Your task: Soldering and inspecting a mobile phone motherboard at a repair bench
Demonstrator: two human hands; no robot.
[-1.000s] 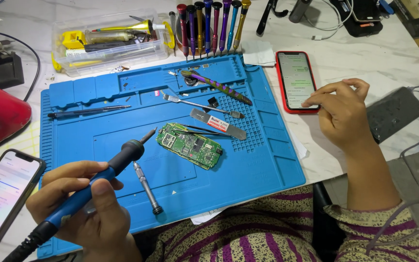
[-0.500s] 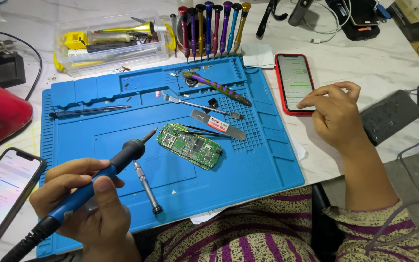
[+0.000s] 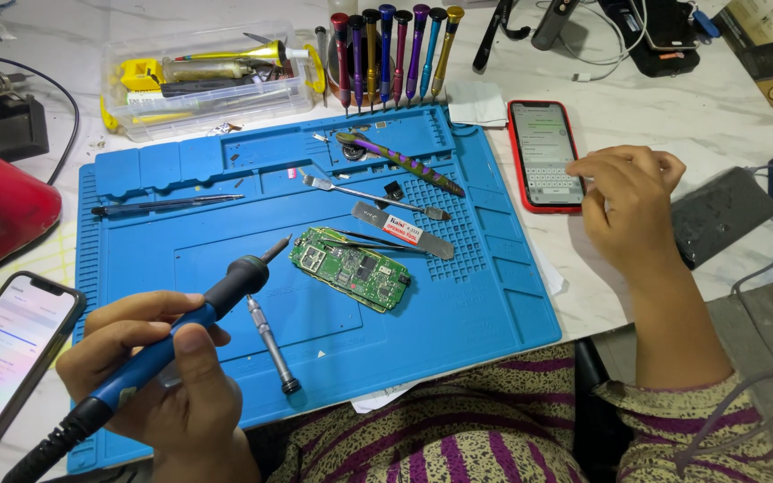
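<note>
White marble-patterned tabletop carries a blue work mat (image 3: pixel 225 295) laid out for small electronics repair, and the step in hand looks like a pause between solder joints. The left hand (image 3: pixel 149 376) is closed in a pen-like grip around a blue and black soldering iron (image 3: pixel 181 335), fingers and thumb wrapped on the handle, its tip raised above the mat and aimed toward a green circuit board (image 3: pixel 349 268) that lies near the mat's middle, apart from the tip. The right hand (image 3: pixel 628 201) rests off the mat on the bare table, fingers loosely curled and holding nothing, its fingertips at the edge of a red-cased phone (image 3: pixel 545 154) whose lit screen shows a keyboard; whether a finger actually presses the screen I cannot tell. A loose screwdriver bit (image 3: pixel 270 340) lies on the mat just below the iron, tweezers (image 3: pixel 167 204) lie along the upper left, and a flat metal prying tool (image 3: pixel 403 228) sits just above the board. A row of coloured screwdrivers (image 3: pixel 391 49) stands behind the mat beside a clear plastic box (image 3: pixel 208 80) of tools, and a second phone (image 3: pixel 6 358) lies at the lower left. My judgement: going back to soldering would call for lowering the tip onto the board while the free hand steadies it.
</note>
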